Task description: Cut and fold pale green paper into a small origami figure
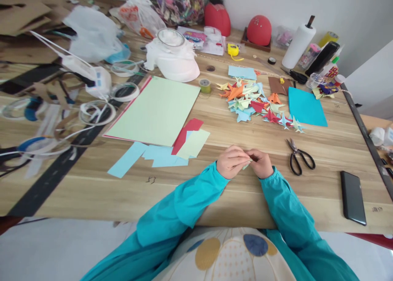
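Close together over the front of the table, my left hand (232, 161) and my right hand (260, 162) pinch a small piece of pale green folded paper (246, 165). Most of the paper is hidden by my fingers, so its shape cannot be made out. Beyond my hands lies a heap of folded paper cranes (245, 95) in orange, red, green and blue. Black-handled scissors (299, 156) rest to the right of my right hand, blades pointing away. To the left are loose cut pieces, among them a pale green slip (194, 144) and a light blue strip (127, 160).
Large pale green sheets (156, 109) lie left of centre, near a spool of thread (204, 84). A turquoise sheet (307, 106) sits right of the cranes. A black phone (353, 197) is at the front right. Tape rolls and a white power strip (100, 82) clutter the left.
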`<act>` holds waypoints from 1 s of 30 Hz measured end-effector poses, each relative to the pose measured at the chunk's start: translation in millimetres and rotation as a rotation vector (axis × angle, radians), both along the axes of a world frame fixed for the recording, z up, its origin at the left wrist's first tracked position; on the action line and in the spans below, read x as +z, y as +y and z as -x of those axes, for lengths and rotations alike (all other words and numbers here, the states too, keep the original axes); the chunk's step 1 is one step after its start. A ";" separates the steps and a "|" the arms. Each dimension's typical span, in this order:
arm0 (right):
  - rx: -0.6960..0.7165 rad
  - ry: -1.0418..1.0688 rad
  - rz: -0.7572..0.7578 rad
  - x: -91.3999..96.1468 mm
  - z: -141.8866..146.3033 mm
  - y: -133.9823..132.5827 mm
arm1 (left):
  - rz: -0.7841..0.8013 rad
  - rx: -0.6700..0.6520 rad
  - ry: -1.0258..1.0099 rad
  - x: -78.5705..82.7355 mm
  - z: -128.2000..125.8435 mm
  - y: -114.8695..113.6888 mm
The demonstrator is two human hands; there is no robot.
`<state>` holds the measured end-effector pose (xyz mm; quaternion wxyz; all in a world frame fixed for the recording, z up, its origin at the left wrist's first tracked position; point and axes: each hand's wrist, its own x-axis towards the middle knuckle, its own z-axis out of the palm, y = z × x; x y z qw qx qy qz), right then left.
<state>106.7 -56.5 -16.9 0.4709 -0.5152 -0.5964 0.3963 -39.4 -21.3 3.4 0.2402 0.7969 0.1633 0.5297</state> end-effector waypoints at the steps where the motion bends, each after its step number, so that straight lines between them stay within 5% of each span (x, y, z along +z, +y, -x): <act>1: 0.004 -0.009 -0.004 0.1 0.2 -0.1 | 0.005 0.005 -0.005 0.7 -0.2 -0.8; 13: 0.019 -0.205 -0.038 0.6 2.4 -1.5 | 0.090 0.076 0.023 2.4 -1.1 -4.8; 21: -0.055 0.066 0.079 0.0 4.0 -0.7 | 0.340 0.004 -0.030 5.3 4.5 -4.1; 30: -0.013 0.006 0.056 1.8 1.9 -0.4 | 0.174 -0.012 -0.033 0.4 -2.7 -1.9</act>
